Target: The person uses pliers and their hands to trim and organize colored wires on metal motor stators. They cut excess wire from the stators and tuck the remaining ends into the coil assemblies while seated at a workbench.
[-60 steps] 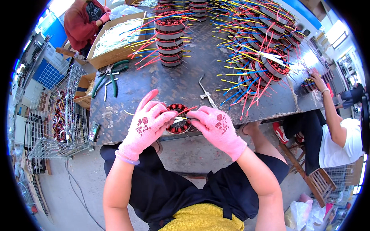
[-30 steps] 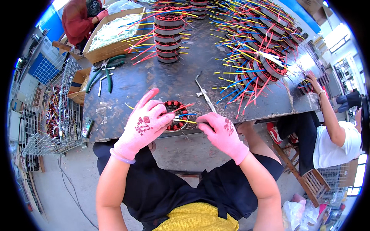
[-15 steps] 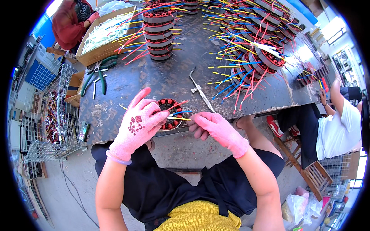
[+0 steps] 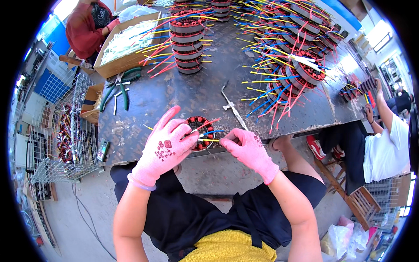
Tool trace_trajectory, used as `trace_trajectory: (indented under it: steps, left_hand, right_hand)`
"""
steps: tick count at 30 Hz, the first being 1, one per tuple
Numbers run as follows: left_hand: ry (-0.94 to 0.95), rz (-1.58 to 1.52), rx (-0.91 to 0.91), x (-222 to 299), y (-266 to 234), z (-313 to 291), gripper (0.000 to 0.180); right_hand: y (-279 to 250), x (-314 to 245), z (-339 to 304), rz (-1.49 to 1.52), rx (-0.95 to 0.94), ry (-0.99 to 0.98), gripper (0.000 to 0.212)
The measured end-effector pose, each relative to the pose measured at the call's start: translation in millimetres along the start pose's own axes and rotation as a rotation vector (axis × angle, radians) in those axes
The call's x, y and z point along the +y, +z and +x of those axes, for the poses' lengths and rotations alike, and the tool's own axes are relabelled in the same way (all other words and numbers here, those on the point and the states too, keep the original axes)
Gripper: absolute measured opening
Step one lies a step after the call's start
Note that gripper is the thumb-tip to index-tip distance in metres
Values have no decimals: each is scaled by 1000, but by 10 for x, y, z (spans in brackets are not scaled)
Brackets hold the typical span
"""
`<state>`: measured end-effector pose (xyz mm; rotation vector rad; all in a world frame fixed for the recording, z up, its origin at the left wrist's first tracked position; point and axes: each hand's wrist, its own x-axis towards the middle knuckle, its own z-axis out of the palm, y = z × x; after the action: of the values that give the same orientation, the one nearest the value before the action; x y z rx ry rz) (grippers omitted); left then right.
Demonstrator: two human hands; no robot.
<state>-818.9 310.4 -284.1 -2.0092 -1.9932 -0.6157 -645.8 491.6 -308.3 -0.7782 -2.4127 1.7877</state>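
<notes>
A motor stator (image 4: 201,119), a ring with red windings, lies at the table's near edge. Red, blue and yellow wires stick out from it. My left hand (image 4: 166,150), in a pink glove, covers the stator's left side; its thumb and fingers close on the wires and a short white sleeve beside them. From there a yellow wire (image 4: 210,140) runs right, its tip between the pinched thumb and forefinger of my gloved right hand (image 4: 248,150). The other fingers of that hand are curled. A metal torch-like tool with a bent nozzle (image 4: 233,108) lies just beyond the right hand.
Stacked stators (image 4: 187,47) stand at the back, with a larger wired heap (image 4: 301,65) to the right. Green-handled pliers (image 4: 126,98) lie near a cardboard box (image 4: 107,67) of white sleeves. A wire basket (image 4: 83,131) stands left. Two co-workers sit at the far left and right.
The whole view has shifted, so the table appears a little further right and lower. My right fingers have curled in more around the yellow wire's tip. The left hand keeps its hold.
</notes>
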Motion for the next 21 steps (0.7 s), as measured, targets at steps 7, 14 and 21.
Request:
trace_trajectory:
  steps: [7, 14, 21]
  left_hand:
    - [-134, -49, -143, 64, -83, -87, 62]
    - [-170, 28, -99, 65, -192, -123, 48]
    - [-151, 149, -114, 79, -135, -182, 38]
  right_hand:
    - [12, -21, -40, 124, -18, 91, 29]
    - [37, 70, -27, 166, -11, 83, 30]
    - [58, 73, -33, 124, 19, 27, 33]
